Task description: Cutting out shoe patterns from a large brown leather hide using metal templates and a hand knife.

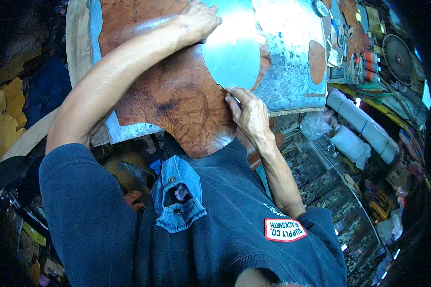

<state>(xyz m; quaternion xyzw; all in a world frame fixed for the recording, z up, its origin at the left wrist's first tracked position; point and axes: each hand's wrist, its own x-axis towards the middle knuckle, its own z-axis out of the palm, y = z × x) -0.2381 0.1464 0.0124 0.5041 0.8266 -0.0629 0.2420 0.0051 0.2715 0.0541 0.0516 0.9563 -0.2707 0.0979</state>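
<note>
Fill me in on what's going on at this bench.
A person is working over a large piece of brown leather, which hangs over the near edge of a mottled grey work surface. A pale rounded sheet lies on the leather. The left hand rests at the sheet's left side, while the right hand grips a small slim tool, its tip at the sheet's lower-left edge.

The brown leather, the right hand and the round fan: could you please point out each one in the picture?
Brown leather (177,105): head view, on its broad middle.
Right hand (251,113): head view, on the back of the hand.
Round fan (397,58): head view, near the middle of its round front.
</note>
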